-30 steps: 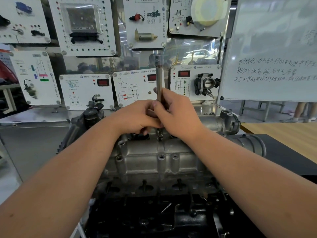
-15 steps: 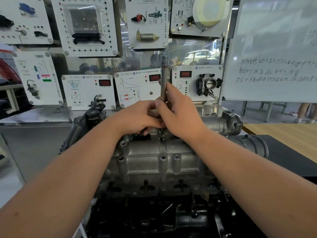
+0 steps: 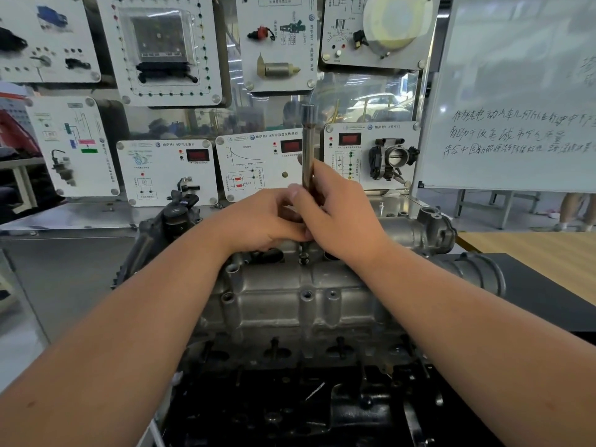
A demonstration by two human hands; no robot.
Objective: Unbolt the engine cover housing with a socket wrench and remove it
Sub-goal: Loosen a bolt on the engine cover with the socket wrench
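The grey cast engine cover housing (image 3: 290,304) lies across the top of the dark engine block (image 3: 290,404) in front of me. A long metal socket wrench shaft (image 3: 308,146) stands upright over a bolt (image 3: 303,258) at the housing's far top edge. My right hand (image 3: 338,217) grips the shaft low down, fingers curled round it. My left hand (image 3: 264,221) pinches the shaft's lower part from the left, touching the right hand. The wrench's lower end is hidden behind both hands.
Behind the engine stands a display wall of white training panels (image 3: 164,171) with a throttle body (image 3: 392,158). A whiteboard (image 3: 516,91) with handwriting stands at the right, a wooden table (image 3: 532,250) beneath it. Someone's legs (image 3: 577,209) show at the far right.
The wrench shaft has shifted slightly right and stands a little higher in view. Both hands keep their grip at the same bolt.
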